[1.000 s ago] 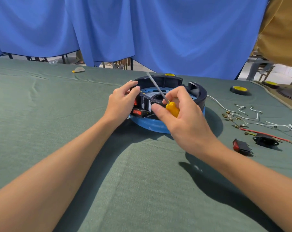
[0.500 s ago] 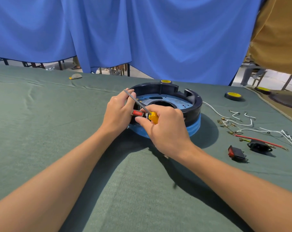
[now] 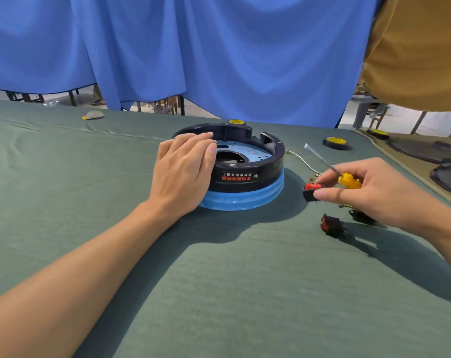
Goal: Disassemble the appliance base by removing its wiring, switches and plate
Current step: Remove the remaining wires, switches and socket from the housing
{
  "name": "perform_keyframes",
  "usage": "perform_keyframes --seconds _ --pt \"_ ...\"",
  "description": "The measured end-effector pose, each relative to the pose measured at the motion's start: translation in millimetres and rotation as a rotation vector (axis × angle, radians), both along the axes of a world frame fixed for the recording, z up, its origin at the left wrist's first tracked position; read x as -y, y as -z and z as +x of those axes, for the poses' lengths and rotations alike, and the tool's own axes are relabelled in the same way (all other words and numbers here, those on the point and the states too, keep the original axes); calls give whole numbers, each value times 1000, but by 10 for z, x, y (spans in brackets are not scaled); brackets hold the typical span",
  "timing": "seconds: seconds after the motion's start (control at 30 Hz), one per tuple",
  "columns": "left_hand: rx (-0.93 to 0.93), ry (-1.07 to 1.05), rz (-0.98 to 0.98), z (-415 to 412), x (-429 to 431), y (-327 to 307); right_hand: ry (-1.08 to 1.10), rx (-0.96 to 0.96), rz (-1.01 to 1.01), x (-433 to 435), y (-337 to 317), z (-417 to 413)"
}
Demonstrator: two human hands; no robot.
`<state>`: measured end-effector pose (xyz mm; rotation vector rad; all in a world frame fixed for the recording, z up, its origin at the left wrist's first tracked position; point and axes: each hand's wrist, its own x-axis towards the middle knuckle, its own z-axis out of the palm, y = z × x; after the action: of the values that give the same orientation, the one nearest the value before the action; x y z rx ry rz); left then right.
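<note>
Blue curtain (image 3: pixel 219 47) hangs behind a worktop (image 3: pixel 219 293) covered in green cloth. Appliance base (image 3: pixel 245 174), round, black shell over a blue ring, sits mid-worktop; pale plate (image 3: pixel 247 153) visible inside it. Left hand (image 3: pixel 184 171) rests flat on the base's left rim, fingers together, gripping nothing. Right hand (image 3: pixel 374 189), right of the base and clear of it, is closed on two things: a red-and-black switch (image 3: pixel 311 192) pinched at the fingertips and a yellow-handled screwdriver (image 3: pixel 332 167), shaft pointing up-left. Second switch (image 3: pixel 332 224) lies on the cloth just below. White wire (image 3: pixel 299 157) trails from behind the base. Yellow-capped black disc (image 3: pixel 335 142) farther back.
</note>
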<state>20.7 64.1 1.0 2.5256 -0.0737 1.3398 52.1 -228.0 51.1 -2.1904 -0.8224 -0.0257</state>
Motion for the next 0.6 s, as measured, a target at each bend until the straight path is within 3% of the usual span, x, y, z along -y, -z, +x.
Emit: perform_keyframes --seconds 0.4,0.6 --pt "-21 -5 -28 -1 13 23 -221 -96 -298 18 59 116" --pt "-21 -9 -29 -1 3 30 -137 -22 -380 -105 77 171"
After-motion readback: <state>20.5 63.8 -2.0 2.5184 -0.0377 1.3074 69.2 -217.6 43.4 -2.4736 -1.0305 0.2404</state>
